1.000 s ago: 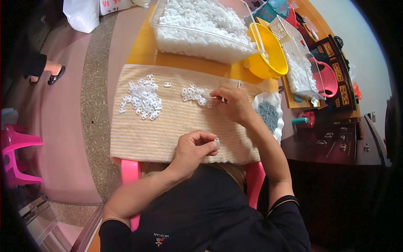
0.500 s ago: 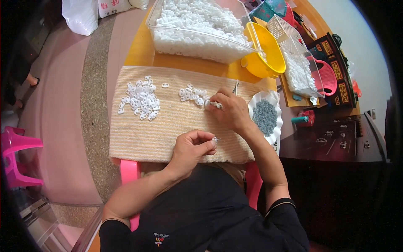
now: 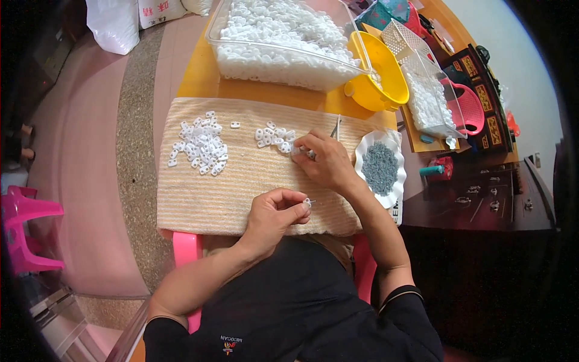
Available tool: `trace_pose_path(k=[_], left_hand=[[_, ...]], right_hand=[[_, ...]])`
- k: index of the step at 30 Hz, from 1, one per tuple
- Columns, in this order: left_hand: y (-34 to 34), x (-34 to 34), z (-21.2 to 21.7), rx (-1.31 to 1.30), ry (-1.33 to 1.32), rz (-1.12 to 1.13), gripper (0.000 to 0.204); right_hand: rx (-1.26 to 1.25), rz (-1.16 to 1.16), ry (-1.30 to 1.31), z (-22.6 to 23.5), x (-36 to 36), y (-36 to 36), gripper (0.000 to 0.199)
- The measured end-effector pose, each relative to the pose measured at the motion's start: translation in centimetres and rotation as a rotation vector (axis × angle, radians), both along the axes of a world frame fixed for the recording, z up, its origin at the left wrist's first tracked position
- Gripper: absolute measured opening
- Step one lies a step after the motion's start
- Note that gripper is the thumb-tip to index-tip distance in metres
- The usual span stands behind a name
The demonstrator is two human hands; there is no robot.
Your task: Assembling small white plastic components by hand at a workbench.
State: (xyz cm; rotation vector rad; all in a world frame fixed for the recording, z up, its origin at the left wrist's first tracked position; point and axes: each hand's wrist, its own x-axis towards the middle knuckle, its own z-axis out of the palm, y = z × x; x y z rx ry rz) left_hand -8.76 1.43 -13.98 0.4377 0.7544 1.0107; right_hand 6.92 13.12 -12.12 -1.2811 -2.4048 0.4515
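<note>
My left hand (image 3: 271, 217) is closed near the towel's front edge. Between thumb and forefinger it pinches a small white plastic two-hole piece (image 3: 307, 203), from which a thin pin-like tip sticks out to the right. Farther off, my right hand (image 3: 330, 160) bends its fingers down at the right end of a small group of white pieces (image 3: 274, 137). White pieces show at its fingertips, partly hidden by the fingers. A larger heap of the same pieces (image 3: 202, 145) lies to the left on the striped towel (image 3: 241, 187), with a single piece (image 3: 235, 125) beside it.
A white wavy-rimmed dish (image 3: 360, 164) of small grey pieces (image 3: 380, 169) lies right of my right hand. A slim metal tool (image 3: 337, 125) lies behind that hand. Beyond the towel stand a clear bin (image 3: 289, 51) full of white pieces and a yellow basin (image 3: 377, 90).
My right hand has shifted very slightly left and its fingers have moved a little among the white pieces. My left hand keeps its pinch in the same place.
</note>
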Motion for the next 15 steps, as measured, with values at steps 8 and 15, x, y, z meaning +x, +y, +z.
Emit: trace_pose_path(k=[8, 15], left_hand=[[0.0, 0.0, 0.5, -0.019, 0.008, -0.003, 0.013], [-0.1, 0.0, 0.3, -0.001, 0.038, 0.001, 0.014]], right_hand=[[-0.012, 0.038, 0.115, -0.7, 0.4, -0.5, 0.015], [-0.269, -0.068, 0.401, 1.1, 0.7, -2.9, 0.016]])
